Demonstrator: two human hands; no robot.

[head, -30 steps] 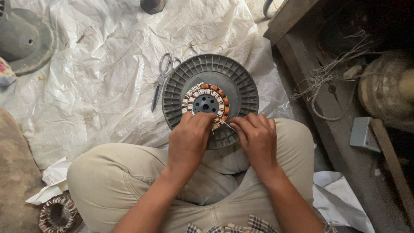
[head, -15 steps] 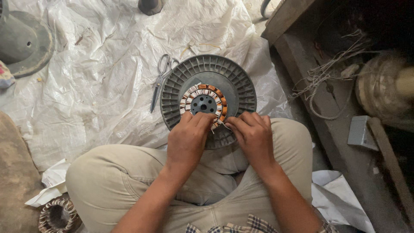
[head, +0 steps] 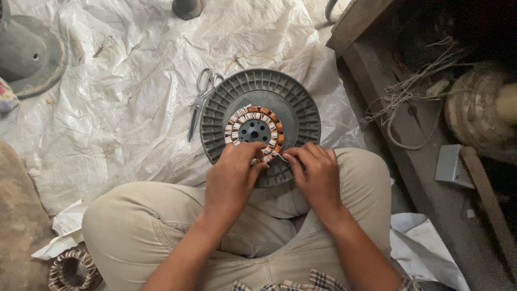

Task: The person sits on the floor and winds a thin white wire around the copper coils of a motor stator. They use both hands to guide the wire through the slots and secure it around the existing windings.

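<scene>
Two hands (head: 274, 178), one stator (head: 253, 130), one scissors (head: 200, 102)

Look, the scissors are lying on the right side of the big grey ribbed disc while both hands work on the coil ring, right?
Not quite. The head view shows the scissors on the left side of the grey ribbed disc. Both the left hand and right hand do touch the coil ring.

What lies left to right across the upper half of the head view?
Grey round metal housing → steel scissors → grey ribbed motor disc with copper-wound centre → tangled pale string → dusty tan wound coil.
</scene>
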